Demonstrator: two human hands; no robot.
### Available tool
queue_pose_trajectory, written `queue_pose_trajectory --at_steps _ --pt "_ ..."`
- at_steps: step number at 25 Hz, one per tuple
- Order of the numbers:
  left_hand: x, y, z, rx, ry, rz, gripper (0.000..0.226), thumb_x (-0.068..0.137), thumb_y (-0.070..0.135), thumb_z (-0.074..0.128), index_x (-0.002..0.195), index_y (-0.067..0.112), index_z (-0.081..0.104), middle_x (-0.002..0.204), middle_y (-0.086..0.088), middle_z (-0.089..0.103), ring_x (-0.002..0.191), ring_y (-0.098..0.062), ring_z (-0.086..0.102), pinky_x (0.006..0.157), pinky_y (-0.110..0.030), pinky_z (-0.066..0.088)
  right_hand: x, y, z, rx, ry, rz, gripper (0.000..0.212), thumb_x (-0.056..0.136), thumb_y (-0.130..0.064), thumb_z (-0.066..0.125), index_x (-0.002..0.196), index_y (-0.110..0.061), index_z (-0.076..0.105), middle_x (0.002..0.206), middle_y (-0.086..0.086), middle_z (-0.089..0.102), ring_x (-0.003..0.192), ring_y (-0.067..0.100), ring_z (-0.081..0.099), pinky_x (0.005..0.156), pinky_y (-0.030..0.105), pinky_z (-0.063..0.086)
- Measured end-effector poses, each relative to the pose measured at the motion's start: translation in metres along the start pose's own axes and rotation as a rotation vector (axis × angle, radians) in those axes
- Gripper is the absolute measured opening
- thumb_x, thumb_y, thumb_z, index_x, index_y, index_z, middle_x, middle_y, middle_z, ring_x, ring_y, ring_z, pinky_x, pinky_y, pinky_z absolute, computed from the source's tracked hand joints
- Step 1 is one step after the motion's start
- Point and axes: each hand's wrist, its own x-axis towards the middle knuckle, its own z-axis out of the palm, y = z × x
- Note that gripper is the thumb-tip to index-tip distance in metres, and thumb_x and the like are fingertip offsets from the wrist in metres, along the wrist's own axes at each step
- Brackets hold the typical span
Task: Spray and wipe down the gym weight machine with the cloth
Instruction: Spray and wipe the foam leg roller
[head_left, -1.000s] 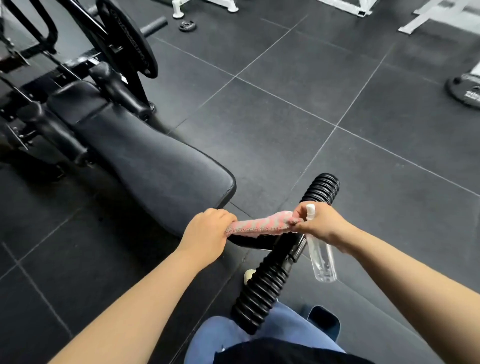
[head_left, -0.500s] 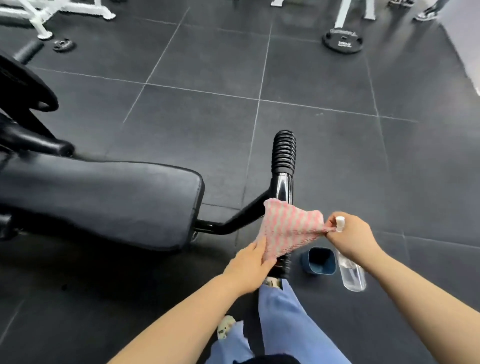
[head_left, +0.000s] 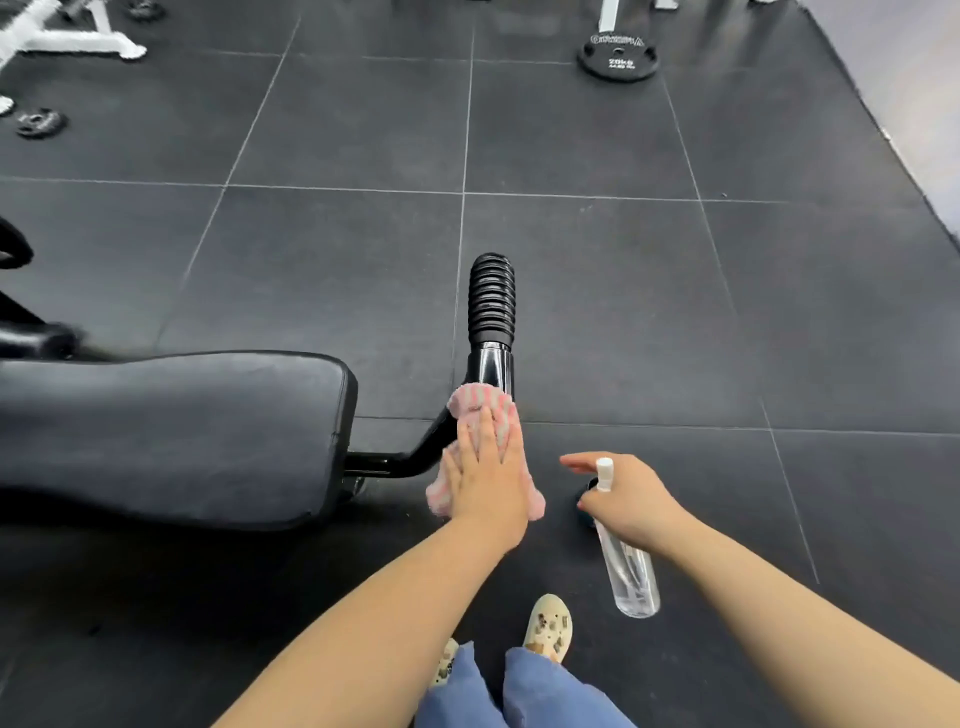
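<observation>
Cloth now flat on the bar, right hand off it.
The left hand (head_left: 488, 478), fingers straight, presses the cloth (head_left: 475, 405) onto the bar (head_left: 491, 366); half a second ago both hands stretched it. The right hand (head_left: 626, 499) grips the bottle (head_left: 631, 577), forefinger extended. Wiping can begin. The plate (head_left: 617, 54) reads "20KG"; its brand is illegible.

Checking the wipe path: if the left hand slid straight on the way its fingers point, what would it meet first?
The left hand lies flat on the pink cloth with its fingers pointing up the bar. Going straight on, it would probably meet the shiny metal sleeve first, then the ribbed black grip.
</observation>
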Motion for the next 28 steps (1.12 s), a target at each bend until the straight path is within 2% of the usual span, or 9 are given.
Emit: queue_pose_trajectory --at_steps 7,9,11,13,16,19,23,25,28 --pt "0.032 0.004 -0.016 0.366 0.035 0.271 0.052 0.099 0.037 0.033 0.146 0.014 0.026 0.156 0.002 0.015 0.144 -0.023 -0.014 0.113 -0.050 -0.010 0.025 0.005 -0.026 -0.046 -0.142 -0.031 0.051 0.083 0.002 0.049 0.129 -0.022 0.057 0.127 -0.003 0.060 0.117 0.010 0.053 0.087 0.015 0.036" --pt "0.018 -0.004 -0.008 0.173 0.053 0.283 0.064 0.094 0.028 0.046 0.150 0.020 0.014 0.158 0.007 0.007 0.144 -0.023 -0.012 0.116 -0.048 -0.007 0.032 0.001 -0.028 -0.003 -0.172 -0.044 0.051 0.085 -0.001 0.053 0.132 -0.021 0.054 0.128 -0.002 0.059 0.115 0.012 0.054 0.091 0.020 0.040" --pt "-0.003 -0.013 0.011 -0.085 0.192 0.242 0.092 0.089 0.018 0.054 0.147 0.028 -0.017 0.155 0.007 -0.019 0.144 -0.024 -0.013 0.117 -0.047 0.004 0.036 -0.008 -0.024 0.065 -0.246 -0.065 0.053 0.086 -0.004 0.055 0.135 -0.022 0.051 0.128 0.003 0.059 0.110 0.015 0.056 0.095 0.028 0.045" --pt "-0.019 -0.018 0.017 -0.464 0.212 0.059 0.099 0.090 0.023 0.057 0.140 0.033 -0.028 0.154 -0.001 -0.024 0.145 -0.025 0.002 0.115 -0.040 0.021 0.038 -0.015 -0.014 0.140 -0.367 -0.084 0.055 0.078 -0.006 0.055 0.128 -0.027 0.057 0.118 0.014 0.063 0.097 0.018 0.060 0.085 0.033 0.049" --pt "-0.013 -0.027 0.008 -1.100 -0.057 -0.273 0.083 0.090 0.032 0.059 0.150 0.028 0.002 0.151 -0.006 0.026 0.129 -0.019 0.041 0.096 -0.025 0.038 0.045 -0.021 0.009 0.223 -0.489 -0.027 0.058 0.060 -0.015 0.051 0.118 -0.013 0.059 0.112 0.024 0.062 0.081 0.015 0.053 0.069 0.033 0.043" --pt "0.014 -0.037 -0.006 -1.511 -0.280 -0.507 0.060 0.090 0.060 0.040 0.128 0.016 0.055 0.118 -0.011 0.064 0.108 -0.025 0.061 0.096 -0.037 0.047 0.049 -0.021 0.021 0.329 -0.473 0.057 0.062 0.058 -0.012 0.053 0.119 -0.004 0.054 0.111 0.025 0.062 0.082 0.019 0.054 0.072 0.036 0.043" --pt "0.051 -0.054 0.004 -1.760 -0.585 -0.532 0.091 0.080 0.080 0.022 0.103 0.007 0.071 0.103 -0.017 0.070 0.096 -0.030 0.066 0.086 -0.038 0.050 0.050 -0.013 0.023 0.489 -0.457 0.116 0.079 0.064 0.000 0.054 0.139 -0.021 0.042 0.132 -0.002 0.055 0.110 0.014 0.061 0.092 0.030 0.049" --pt "0.064 -0.055 0.016 -1.850 -0.677 -0.524 0.097 0.073 0.085 0.026 0.110 0.006 0.068 0.113 -0.020 0.065 0.103 -0.033 0.062 0.096 -0.042 0.045 0.045 -0.012 0.024 0.543 -0.443 0.125 0.075 0.075 0.012 0.052 0.139 -0.024 0.038 0.138 -0.007 0.048 0.113 0.001 0.057 0.093 0.025 0.050" --pt "0.071 -0.056 0.026 -1.919 -0.718 -0.518 0.090 0.073 0.080 0.039 0.115 0.004 0.064 0.118 -0.021 0.062 0.108 -0.032 0.058 0.103 -0.043 0.040 0.041 -0.010 0.031 0.532 -0.402 0.097 0.076 0.079 0.013 0.053 0.138 -0.033 0.040 0.139 -0.001 0.051 0.117 0.008 0.057 0.098 0.036 0.048"
